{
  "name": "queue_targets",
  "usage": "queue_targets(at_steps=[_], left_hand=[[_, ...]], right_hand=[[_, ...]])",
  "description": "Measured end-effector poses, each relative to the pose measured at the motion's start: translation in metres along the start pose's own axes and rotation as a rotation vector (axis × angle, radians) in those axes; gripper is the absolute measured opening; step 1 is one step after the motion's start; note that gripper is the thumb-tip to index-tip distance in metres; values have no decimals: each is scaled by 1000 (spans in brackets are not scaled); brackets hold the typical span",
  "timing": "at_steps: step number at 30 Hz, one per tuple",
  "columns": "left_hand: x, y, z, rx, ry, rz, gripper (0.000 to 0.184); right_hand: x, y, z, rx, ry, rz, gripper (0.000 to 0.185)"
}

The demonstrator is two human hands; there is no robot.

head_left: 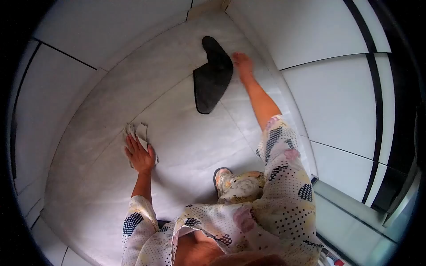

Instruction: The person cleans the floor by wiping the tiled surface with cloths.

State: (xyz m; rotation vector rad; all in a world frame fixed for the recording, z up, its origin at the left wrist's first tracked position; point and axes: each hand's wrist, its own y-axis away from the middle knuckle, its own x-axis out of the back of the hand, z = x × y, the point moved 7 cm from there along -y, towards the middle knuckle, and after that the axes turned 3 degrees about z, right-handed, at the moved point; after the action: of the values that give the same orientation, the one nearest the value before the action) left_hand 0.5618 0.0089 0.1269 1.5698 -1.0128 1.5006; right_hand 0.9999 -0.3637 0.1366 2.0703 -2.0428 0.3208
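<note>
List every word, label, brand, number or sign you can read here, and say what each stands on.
No readable text: none on the cloth, the dark mat-like piece, the white panels or the dotted garment.
The small items at the lower right are too small to read.

Open floor [174,116] between rag [142,132] and black mat [214,84], probable cabinets [337,102] along right.
</note>
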Motion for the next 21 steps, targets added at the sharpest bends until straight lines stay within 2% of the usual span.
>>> queue_targets(at_steps=[1, 2, 4, 7, 10, 13, 19, 21], left_hand=[[-17, 13, -13, 32, 42, 20, 69], [-26, 17, -17, 53, 72, 40, 69], [-33, 20, -21, 66, 82, 49, 69], [-45, 19, -27, 68, 91, 56, 69], [-53, 18, -32, 48, 83, 53, 68], [-48, 12, -31, 42, 89, 64, 68], [-53, 11, -29, 40, 47, 20, 68], [-55, 14, -35, 43, 48, -5, 68]], right_hand=[[8, 5, 8, -20, -76, 100, 26], [31, 7, -20, -180, -328, 179, 25], [70, 11, -54, -210, -581, 352, 26], [80, 12, -65, -191, -478, 339, 31], [85, 4, -58, -226, -428, 434, 34], [85, -2, -56, -186, -433, 426, 34], [76, 4, -47, -94, -192, 440, 27], [51, -8, -15, -11, 92, 266, 27]])
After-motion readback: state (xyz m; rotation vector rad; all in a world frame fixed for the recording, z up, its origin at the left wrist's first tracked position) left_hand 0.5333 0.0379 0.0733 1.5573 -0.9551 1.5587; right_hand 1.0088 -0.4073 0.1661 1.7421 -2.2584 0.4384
